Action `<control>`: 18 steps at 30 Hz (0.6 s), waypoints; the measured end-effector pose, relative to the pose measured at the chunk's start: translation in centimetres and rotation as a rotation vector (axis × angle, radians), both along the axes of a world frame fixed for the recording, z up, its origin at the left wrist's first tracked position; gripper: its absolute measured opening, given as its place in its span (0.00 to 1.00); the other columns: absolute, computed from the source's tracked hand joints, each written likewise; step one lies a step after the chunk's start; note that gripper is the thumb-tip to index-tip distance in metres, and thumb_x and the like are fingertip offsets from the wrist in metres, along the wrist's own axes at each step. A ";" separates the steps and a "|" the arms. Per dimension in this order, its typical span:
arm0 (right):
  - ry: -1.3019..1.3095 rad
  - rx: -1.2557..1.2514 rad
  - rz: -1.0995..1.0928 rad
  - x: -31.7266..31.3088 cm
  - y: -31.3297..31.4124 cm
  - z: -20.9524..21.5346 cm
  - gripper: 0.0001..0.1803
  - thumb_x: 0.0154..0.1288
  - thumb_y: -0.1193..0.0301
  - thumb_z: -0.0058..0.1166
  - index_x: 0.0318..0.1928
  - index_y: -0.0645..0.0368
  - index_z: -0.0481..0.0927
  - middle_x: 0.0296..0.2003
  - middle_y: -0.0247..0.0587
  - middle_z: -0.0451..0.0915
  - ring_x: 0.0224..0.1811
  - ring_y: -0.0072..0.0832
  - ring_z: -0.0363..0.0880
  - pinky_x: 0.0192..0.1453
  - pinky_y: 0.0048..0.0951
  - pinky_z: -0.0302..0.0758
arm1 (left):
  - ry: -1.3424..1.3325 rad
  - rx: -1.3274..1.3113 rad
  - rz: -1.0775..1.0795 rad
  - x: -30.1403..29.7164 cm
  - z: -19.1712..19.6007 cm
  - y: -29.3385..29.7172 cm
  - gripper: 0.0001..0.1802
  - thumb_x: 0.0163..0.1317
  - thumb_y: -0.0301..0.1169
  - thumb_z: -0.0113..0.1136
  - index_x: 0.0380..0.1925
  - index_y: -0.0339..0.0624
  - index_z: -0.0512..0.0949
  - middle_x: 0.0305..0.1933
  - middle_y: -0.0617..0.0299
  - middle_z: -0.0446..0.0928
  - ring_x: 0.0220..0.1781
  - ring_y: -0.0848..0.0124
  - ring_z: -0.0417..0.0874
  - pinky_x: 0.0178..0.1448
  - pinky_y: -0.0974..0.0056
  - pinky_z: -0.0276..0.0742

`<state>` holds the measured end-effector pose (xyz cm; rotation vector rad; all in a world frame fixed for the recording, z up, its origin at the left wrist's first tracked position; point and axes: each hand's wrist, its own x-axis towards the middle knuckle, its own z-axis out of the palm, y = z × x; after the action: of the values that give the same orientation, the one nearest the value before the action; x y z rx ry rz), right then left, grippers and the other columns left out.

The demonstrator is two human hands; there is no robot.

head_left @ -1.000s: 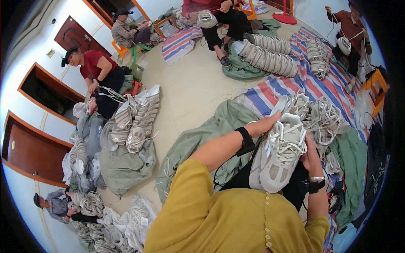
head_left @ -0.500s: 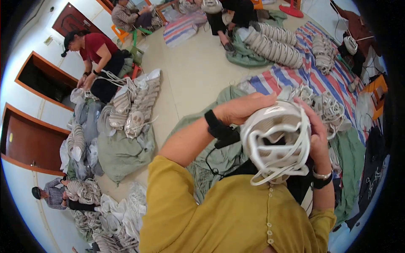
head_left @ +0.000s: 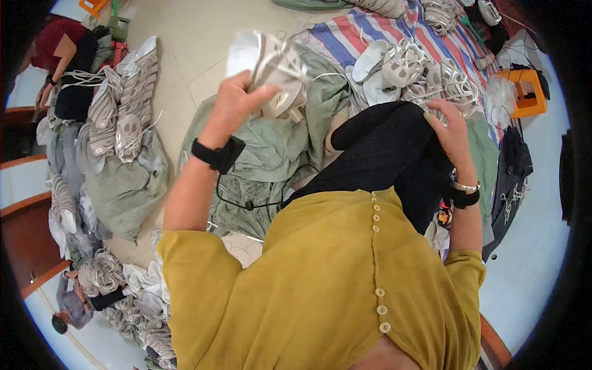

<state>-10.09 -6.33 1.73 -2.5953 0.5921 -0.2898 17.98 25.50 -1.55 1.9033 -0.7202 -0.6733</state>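
My left hand grips a pale grey and white shoe upper with loose laces, held over the green sacking in front of me. Motion blurs part of the upper. Beside my black-clad knee, my right hand has its fingers bent and apart, with nothing visible in them. Just past the knee lies a heap of similar shoe uppers, white laces and pale linings showing. Beneath the held upper spreads a crumpled green sack.
A striped plastic sheet covers the floor ahead. An orange stool stands at the right. Stacks of nested uppers rest by a green sack on the left. A person in red works at the far left; another person sits lower left.
The shoe upper went from between both hands near my chest to my left hand alone, forward and left. My right hand let go and lowered beside my knee. The view has shifted.
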 end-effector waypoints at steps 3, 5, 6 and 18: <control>0.186 0.051 -0.137 -3.2 -2.4 -1.9 0.16 0.59 0.66 0.55 0.45 0.63 0.78 0.45 0.47 0.79 0.49 0.41 0.76 0.55 0.34 0.69 | -0.589 0.296 -0.055 -1.1 -8.1 0.7 0.19 0.54 0.44 0.64 0.26 0.38 0.75 0.26 0.56 0.76 0.27 0.58 0.75 0.31 0.60 0.72; 0.268 0.090 -0.230 -4.8 -3.1 -3.1 0.17 0.59 0.66 0.56 0.45 0.63 0.78 0.44 0.48 0.80 0.48 0.41 0.76 0.54 0.34 0.70 | -0.706 0.397 -0.173 -2.3 -13.0 1.9 0.19 0.51 0.46 0.65 0.24 0.41 0.74 0.28 0.53 0.75 0.32 0.50 0.75 0.35 0.53 0.71; 0.261 0.100 -0.222 -5.4 -3.3 -3.5 0.17 0.58 0.66 0.56 0.45 0.64 0.78 0.43 0.47 0.80 0.47 0.41 0.77 0.54 0.33 0.70 | -0.737 0.433 -0.250 -2.9 -15.2 2.7 0.16 0.50 0.46 0.65 0.25 0.44 0.77 0.28 0.55 0.76 0.35 0.54 0.76 0.39 0.53 0.70; 0.228 0.483 -0.297 -9.9 -5.7 -1.0 0.17 0.62 0.62 0.53 0.46 0.59 0.80 0.41 0.32 0.79 0.47 0.21 0.73 0.56 0.24 0.66 | -0.519 0.993 -0.486 -7.0 -25.2 11.5 0.08 0.52 0.35 0.58 0.30 0.49 0.82 0.39 0.60 0.79 0.49 0.58 0.75 0.56 0.49 0.63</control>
<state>-20.02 -12.01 0.73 -2.0843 0.9948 0.0582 11.00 37.02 -26.78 2.9072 -1.3746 -0.9545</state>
